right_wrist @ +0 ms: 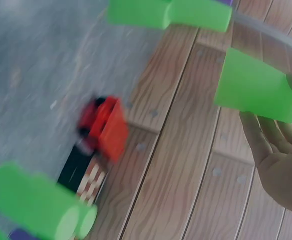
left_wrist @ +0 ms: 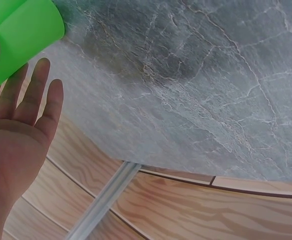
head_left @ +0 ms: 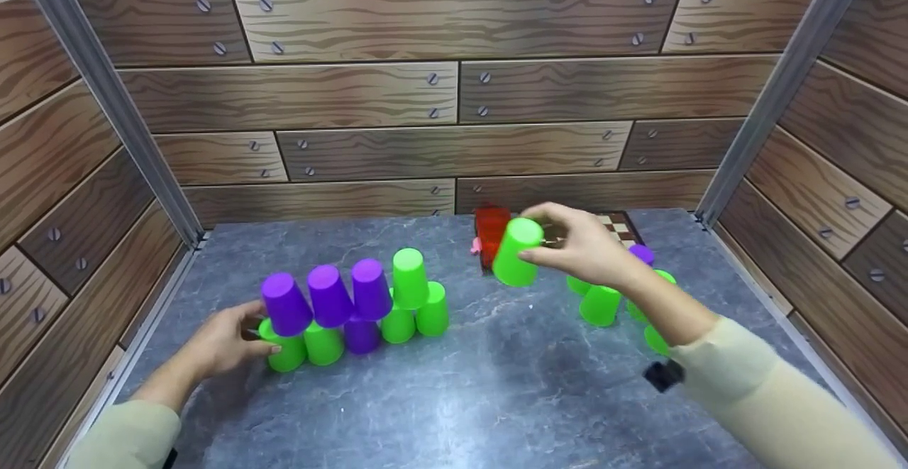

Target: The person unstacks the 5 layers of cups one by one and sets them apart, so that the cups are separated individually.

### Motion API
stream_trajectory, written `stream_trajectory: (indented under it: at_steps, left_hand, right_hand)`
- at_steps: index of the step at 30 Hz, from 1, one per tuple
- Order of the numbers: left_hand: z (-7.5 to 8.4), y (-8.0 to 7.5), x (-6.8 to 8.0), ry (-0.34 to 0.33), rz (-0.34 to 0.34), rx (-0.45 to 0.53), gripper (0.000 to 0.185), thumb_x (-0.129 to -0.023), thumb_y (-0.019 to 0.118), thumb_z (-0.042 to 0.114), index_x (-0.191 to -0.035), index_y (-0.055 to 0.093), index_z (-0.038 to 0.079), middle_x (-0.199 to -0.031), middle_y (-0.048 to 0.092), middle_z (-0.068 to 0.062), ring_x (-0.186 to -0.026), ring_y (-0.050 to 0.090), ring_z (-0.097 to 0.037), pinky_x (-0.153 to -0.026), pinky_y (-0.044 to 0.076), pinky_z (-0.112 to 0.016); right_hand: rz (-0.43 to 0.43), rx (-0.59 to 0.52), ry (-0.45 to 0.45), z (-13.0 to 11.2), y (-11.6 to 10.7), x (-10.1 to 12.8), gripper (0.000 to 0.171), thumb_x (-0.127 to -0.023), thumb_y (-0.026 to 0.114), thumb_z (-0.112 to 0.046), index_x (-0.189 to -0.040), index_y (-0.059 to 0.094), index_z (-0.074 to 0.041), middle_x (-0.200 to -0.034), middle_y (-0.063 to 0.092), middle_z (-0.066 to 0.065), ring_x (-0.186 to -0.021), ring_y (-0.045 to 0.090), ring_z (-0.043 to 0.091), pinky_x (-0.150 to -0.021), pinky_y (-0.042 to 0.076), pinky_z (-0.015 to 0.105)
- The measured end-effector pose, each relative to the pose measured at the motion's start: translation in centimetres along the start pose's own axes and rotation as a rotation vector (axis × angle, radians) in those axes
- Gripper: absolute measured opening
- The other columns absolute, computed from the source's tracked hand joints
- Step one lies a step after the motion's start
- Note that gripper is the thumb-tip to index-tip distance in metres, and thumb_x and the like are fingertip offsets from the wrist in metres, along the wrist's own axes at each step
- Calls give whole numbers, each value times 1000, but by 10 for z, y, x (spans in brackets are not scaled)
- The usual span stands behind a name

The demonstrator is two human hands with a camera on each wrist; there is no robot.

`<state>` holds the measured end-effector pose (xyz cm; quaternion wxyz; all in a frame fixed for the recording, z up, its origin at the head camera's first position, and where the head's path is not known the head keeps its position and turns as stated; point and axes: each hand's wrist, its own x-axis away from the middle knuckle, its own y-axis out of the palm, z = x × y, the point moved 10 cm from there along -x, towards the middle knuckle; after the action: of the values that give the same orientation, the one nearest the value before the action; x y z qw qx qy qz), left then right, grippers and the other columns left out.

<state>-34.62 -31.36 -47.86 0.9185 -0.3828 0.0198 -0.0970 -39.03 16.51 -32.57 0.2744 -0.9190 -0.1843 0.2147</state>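
Note:
Upside-down plastic cups stand in a two-tier row at left. The lower tier has green cups [head_left: 324,345] and one purple cup [head_left: 362,336]. The upper tier has three purple cups [head_left: 329,296] and, at its right end, a green cup [head_left: 409,279]. My left hand [head_left: 225,338] is at the leftmost green cup [head_left: 286,352], thumb in front; in the left wrist view its fingers look fairly straight beside the green cup [left_wrist: 33,35]. My right hand [head_left: 578,242] pinches a slightly tilted green cup [head_left: 516,260] in the air, right of the row.
More green cups [head_left: 600,306] and a purple cup [head_left: 640,253] stand at right, partly behind my right forearm. At the back lie a red see-through object [head_left: 491,224] and a checkered board [head_left: 618,226]. Wood-patterned walls [head_left: 355,93] enclose the grey marbled table [head_left: 482,398].

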Motion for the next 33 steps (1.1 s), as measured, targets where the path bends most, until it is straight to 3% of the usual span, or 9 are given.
stream_trajectory:
  at_steps: [6, 11, 16, 25, 33]
  left_hand:
    - [1, 0, 0, 22, -3, 5, 68, -86, 90, 13, -143, 58, -5, -124, 71, -21, -114, 69, -44, -96, 60, -54]
    - [3, 0, 0, 38, -4, 2, 72, -85, 90, 14, -145, 56, -6, -124, 71, -23, -114, 70, -44, -96, 60, -55]
    - [1, 0, 0, 13, -2, -4, 73, -85, 90, 15, -146, 56, -5, -125, 71, -22, -116, 69, -44, -98, 59, -56]
    - [1, 0, 0, 24, -2, 5, 69, -85, 90, 15, -144, 58, -4, -125, 71, -22, -116, 69, -44, -99, 58, -57]
    - [2, -2, -1, 28, 10, -16, 71, -84, 91, 14, -143, 58, -4, -123, 72, -22, -113, 70, -44, -97, 59, -58]
  right_hand:
    - [-39, 74, 19, 25, -22, 30, 53, -91, 85, -11, -139, 66, -7, -125, 71, 9, -112, 70, 26, -93, 61, 29]
    - [-60, 123, 47, 45, -36, 52, 52, -89, 87, -14, -137, 68, -9, -118, 72, 6, -106, 69, 22, -90, 61, 27]
    - [-105, 168, 85, 68, -44, 69, 52, -86, 89, -16, -134, 69, -10, -116, 71, 5, -103, 68, 20, -90, 61, 30]
    - [-189, 168, 146, 107, -52, 96, 53, -87, 87, -14, -134, 66, -2, -122, 68, 12, -112, 67, 26, -96, 61, 39]
    - [-234, 148, 170, 128, -49, 109, 53, -89, 86, -12, -135, 63, 1, -128, 68, 18, -118, 65, 33, -95, 60, 30]
